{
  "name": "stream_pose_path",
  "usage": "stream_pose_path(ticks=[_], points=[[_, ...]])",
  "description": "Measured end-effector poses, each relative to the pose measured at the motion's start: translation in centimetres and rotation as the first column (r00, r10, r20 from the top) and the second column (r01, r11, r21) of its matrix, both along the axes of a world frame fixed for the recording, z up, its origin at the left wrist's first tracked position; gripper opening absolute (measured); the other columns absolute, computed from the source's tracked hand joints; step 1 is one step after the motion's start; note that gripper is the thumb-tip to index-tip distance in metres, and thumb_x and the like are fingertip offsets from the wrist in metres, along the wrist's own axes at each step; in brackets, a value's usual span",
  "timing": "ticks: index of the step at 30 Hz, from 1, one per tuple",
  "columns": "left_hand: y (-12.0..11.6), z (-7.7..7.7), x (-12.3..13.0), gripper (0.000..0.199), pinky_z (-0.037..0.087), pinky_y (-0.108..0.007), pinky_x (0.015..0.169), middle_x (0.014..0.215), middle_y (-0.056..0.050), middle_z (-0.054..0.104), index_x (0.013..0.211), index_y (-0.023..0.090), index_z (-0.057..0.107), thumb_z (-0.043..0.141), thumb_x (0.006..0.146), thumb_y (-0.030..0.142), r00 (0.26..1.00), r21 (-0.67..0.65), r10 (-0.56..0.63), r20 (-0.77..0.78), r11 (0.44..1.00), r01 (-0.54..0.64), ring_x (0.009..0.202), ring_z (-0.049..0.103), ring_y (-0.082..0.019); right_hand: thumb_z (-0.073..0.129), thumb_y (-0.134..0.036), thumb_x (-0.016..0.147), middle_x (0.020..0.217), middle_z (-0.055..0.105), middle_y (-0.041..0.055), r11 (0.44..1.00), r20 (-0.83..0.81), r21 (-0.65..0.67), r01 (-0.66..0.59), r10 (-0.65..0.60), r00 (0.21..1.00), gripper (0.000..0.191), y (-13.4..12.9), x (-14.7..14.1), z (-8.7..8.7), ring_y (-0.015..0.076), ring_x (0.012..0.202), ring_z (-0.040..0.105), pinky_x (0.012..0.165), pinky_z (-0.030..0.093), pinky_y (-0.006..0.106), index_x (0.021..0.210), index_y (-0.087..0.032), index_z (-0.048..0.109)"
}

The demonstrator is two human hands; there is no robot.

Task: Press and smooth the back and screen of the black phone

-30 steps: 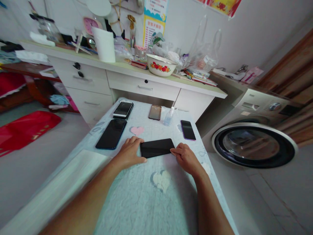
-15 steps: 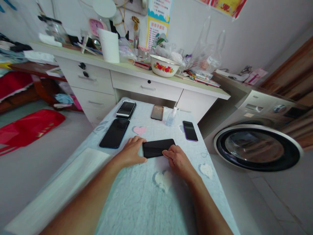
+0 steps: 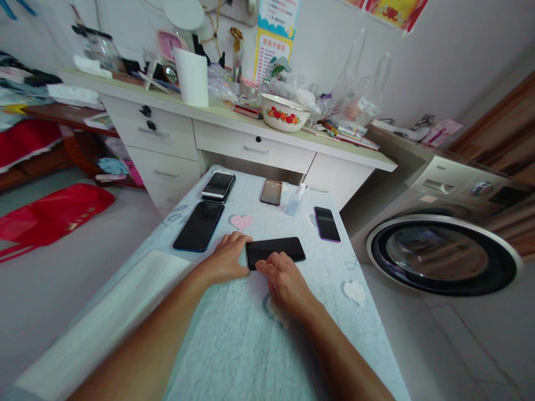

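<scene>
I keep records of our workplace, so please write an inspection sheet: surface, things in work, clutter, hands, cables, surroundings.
Surface: light-blue cloth with heart patterns.
Things in work: black phone lying flat, partly covered.
Clutter: dark phone and phone stack left, purple-edged phone right, spray bottle standing beyond.
Hands: left hand against the phone's left end; right hand bunched over its near edge; anything pinched is unclear.
Cables: nothing seen on the cloth.
Surroundings: desk behind, washing machine right, red bag left.
</scene>
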State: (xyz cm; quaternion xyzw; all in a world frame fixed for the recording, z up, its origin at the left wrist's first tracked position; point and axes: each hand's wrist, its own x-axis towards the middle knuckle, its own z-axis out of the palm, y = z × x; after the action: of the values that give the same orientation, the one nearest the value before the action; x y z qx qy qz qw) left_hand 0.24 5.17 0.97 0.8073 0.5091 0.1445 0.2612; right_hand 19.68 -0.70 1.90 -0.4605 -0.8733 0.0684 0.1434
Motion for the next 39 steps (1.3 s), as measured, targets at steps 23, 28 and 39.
stream_pose_path(ticks=[23, 28, 39], points=[[0.6, -1.4, -0.1, 0.053, 0.036, -0.035, 0.101, 0.118, -0.006, 0.050, 0.117, 0.020, 0.050, 0.042, 0.066, 0.005, 1.000, 0.071, 0.006, 0.000, 0.997, -0.006, 0.117, 0.043, -0.023, 0.041, -0.018, 0.095, 0.087, 0.052, 0.0053, 0.998, 0.159, 0.055, -0.013, 0.004, 0.987, 0.024, 1.0, -1.8, 0.4, 0.0179, 0.078, 0.038, 0.070, 0.028, 0.031, 0.098, -0.019, 0.065], [0.4, -1.0, 0.3, 0.052, 0.036, -0.036, 0.100, 0.118, -0.009, 0.052, 0.116, 0.017, 0.050, 0.043, 0.067, 0.004, 0.999, 0.067, 0.052, -0.007, 0.996, -0.052, 0.117, 0.045, -0.024, 0.041, -0.019, 0.095, 0.090, 0.052, 0.0052, 0.999, 0.184, 0.036, -0.030, 0.023, 0.983, 0.025, 2.6, -2.1, 0.7, 0.0185, 0.082, 0.040, 0.074, 0.029, 0.030, 0.103, -0.020, 0.065], [0.3, -0.7, 0.5, 0.056, 0.034, -0.038, 0.103, 0.125, -0.013, 0.050, 0.123, 0.014, 0.041, 0.044, 0.068, 0.005, 0.995, 0.044, 0.092, -0.025, 0.995, -0.091, 0.122, 0.043, -0.025, 0.040, -0.018, 0.094, 0.096, 0.054, 0.0067, 0.995, 0.164, 0.033, 0.093, -0.098, 0.982, 0.030, 4.3, -2.7, 0.4, 0.0200, 0.087, 0.043, 0.079, 0.032, 0.031, 0.114, -0.022, 0.061]])
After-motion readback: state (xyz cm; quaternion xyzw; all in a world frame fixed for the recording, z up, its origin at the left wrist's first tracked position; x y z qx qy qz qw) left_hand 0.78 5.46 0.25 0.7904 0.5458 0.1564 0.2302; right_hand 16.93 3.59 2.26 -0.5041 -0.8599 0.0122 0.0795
